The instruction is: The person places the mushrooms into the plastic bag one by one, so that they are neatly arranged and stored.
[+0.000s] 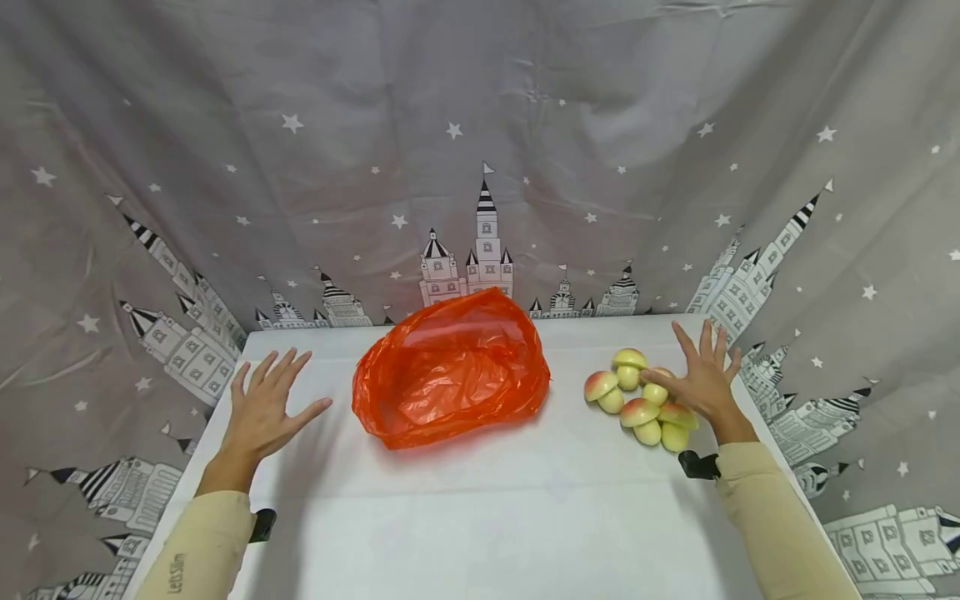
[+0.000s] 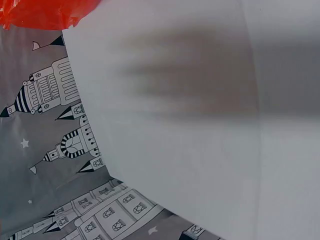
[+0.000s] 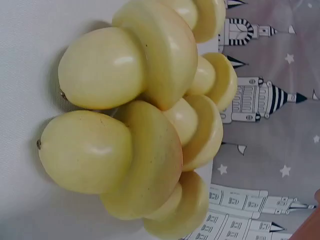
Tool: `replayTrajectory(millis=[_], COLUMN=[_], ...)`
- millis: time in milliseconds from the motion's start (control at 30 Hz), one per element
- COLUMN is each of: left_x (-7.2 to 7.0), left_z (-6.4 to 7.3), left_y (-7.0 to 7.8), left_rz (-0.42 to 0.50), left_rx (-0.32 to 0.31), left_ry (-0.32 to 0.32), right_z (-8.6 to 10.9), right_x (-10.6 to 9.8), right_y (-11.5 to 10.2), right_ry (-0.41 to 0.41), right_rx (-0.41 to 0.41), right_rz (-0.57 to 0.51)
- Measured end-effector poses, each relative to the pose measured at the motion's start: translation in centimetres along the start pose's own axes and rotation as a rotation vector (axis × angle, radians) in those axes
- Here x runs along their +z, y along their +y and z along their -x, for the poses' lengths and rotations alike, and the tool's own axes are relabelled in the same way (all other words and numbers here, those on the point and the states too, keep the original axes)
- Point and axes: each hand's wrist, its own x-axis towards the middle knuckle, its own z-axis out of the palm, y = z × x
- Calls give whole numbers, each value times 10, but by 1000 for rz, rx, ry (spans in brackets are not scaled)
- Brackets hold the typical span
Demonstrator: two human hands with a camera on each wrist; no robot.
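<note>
A red plastic bag (image 1: 450,375) lies in the middle of the white table (image 1: 480,533), its mouth spread wide. My left hand (image 1: 262,412) hovers to the left of the bag, fingers spread and holding nothing. On the right is a cluster of several artificial mushrooms (image 1: 640,412), yellow-green with reddish tints on the caps. Over the cluster's right side my right hand (image 1: 703,382) is held with fingers apart, partly covering some mushrooms. The right wrist view shows mushrooms (image 3: 85,152) close up, with no fingers round them.
A grey curtain (image 1: 450,83) printed with stars and castles hangs behind the table and down both sides. In the left wrist view, the bag's edge (image 2: 50,12) shows at the top left, and a hand-shaped shadow falls on the tabletop (image 2: 200,165).
</note>
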Motion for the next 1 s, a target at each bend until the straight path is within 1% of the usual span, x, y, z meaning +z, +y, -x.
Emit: replayTrajectory(millis=[67,200,333,467,533,600,700,733,800,933,1000], left_x=[2,7,13,18,20,22,29,31,34,40,43], left_z=[0,1,3,4,4,4,3,3,4,6,6], left_y=[1,5,7,12,15,17,19,20,20,20,19], left_rz=[32,104,192,262,294,340,433,465,517,605,649], left_rx=[-5,-40,-76,-145,-186,-218,-249,-260,-286,-355,-377], left_ry=[2,-2,-40,-104,-118,-113,-91,-96,-116,-177,-181], right_z=[2,4,6,10,12,14,16,17,18,21,22], right_x=[-2,-4,-6,-6,-6,-4,-2,-2,-1,-3,-4], right_y=[2,7,10,12,14,15,19,20,23,28,31], right_ry=[11,28,48,77,92,103,120,126,131,135,142], right_rx=[16,31,26,3,-10,-21,-30,-30,-24,8,20], right_rz=[-22,-43,-64,-112,-145,-177,-220,-234,-254,-299,-315])
